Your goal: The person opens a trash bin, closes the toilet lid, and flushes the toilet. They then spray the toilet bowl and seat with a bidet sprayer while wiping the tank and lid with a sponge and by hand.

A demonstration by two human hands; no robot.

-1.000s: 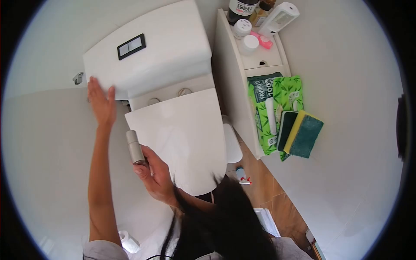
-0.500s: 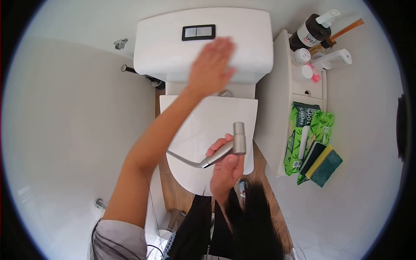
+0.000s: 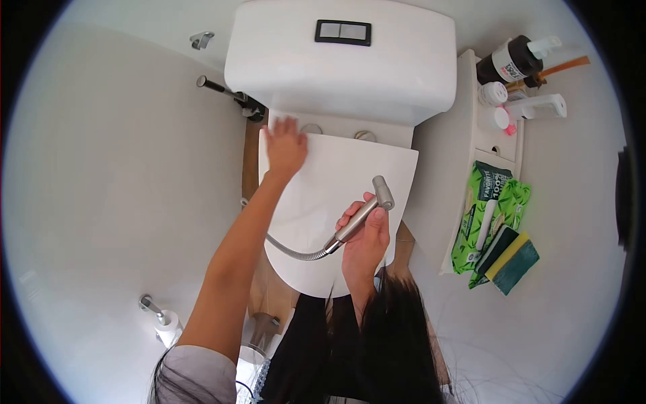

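My right hand (image 3: 365, 232) is closed around the handle of a metal bidet sprayer (image 3: 358, 221), held above the shut toilet lid (image 3: 323, 175). The sprayer head points up and to the right. Its flexible metal hose (image 3: 289, 252) curves off to the left and passes behind my left forearm. At the back left corner of the lid, near a round hinge cap (image 3: 311, 128), my left hand (image 3: 286, 149) lies palm down with its fingers spread, slightly blurred. Behind it rises the white cistern (image 3: 336, 74) with a black-framed dual flush button (image 3: 343, 32).
On the right, a narrow white cabinet (image 3: 431, 161) bears a dark pump bottle (image 3: 511, 60), green wipes packs (image 3: 488, 222) and a sponge (image 3: 513, 262). A toilet brush (image 3: 232, 95) stands back left. A toilet roll (image 3: 168, 326) hangs on the left wall.
My left hand has moved from the cistern front down and left to the lid's back corner. The sprayer has tilted, its head now pointing up right. The view has shifted slightly.
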